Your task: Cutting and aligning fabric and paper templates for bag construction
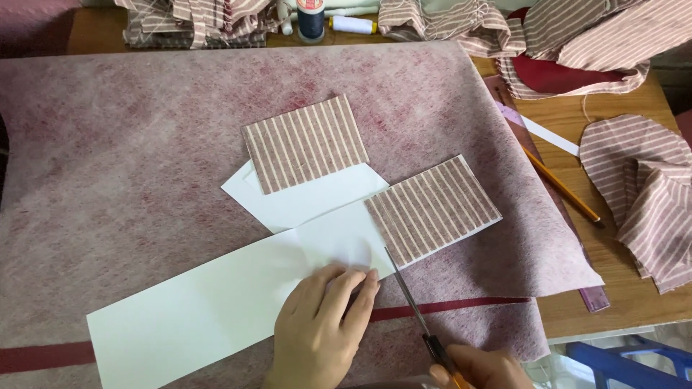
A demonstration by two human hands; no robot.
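White paper strip [194,310] lies under the flat, released left hand [321,328]; right hand [483,367] fingers grasp scissors [414,306].

Pencil [561,186]; thread spools [311,18]; fabric scraps [641,194]

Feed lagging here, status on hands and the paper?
Left hand flat on long white paper strip. Right hand holds orange-handled scissors, blades at strip's edge beside striped fabric rectangle. Nothing blocking.

Left hand [321,328] pressing white card [209,306] at lower centre; right hand [483,367] working scissors [414,302] along striped patch [432,207].
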